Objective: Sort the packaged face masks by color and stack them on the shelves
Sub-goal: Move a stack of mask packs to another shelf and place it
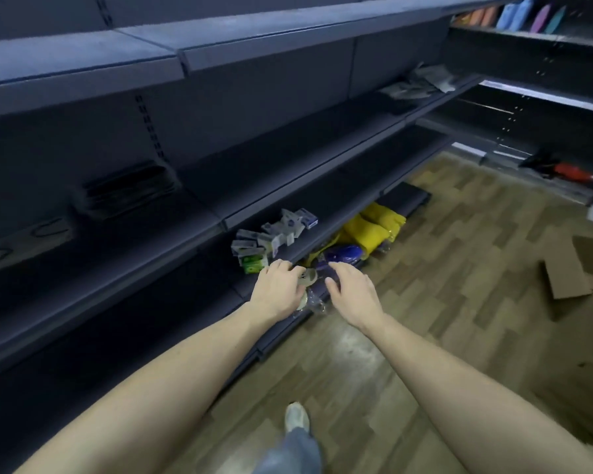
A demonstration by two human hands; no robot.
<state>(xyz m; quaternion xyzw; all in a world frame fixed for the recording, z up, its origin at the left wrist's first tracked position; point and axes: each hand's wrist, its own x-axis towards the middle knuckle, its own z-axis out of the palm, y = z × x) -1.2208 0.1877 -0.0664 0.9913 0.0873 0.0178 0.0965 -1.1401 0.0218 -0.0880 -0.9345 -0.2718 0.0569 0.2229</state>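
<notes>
Head view, near first: my shoe [297, 417] and jeans leg on the wood-pattern floor [442, 285], both bare forearms reaching forward and down to the lowest shelf [278, 328]. My left hand [278, 289] has its fingers curled over a beige mask pack [308, 276] in clear wrap, so that grip is on the pack. My right hand [351, 289] hovers just beside it with fingers loosely spread over a purple mask pack [343, 254]; grip wide, holding nothing that I can see.

Just behind these sit the yellow mask packs [374, 230], piled loosely on the same bottom level. One level up, small boxes [274, 234] lie jumbled near the shelf edge, one of them green; contents unreadable. Further up on the left, a dark stack [131, 189], blurred, possibly black masks. Far along that shelf, grey packs [421, 84].

Progress, my call: early to middle. The purple, yellow and beige packs are still mixed on the bottom, with no neat colour stacks there yet. Only the dark and grey piles look possibly sorted.

Room: dark blue-grey shop shelving with most levels bare, side unit at far right holding coloured pouches [524, 13] on top, flattened cardboard [565, 268] on the floor, something red and black [562, 169] low down by the side unit. Dim light, motion blur.
</notes>
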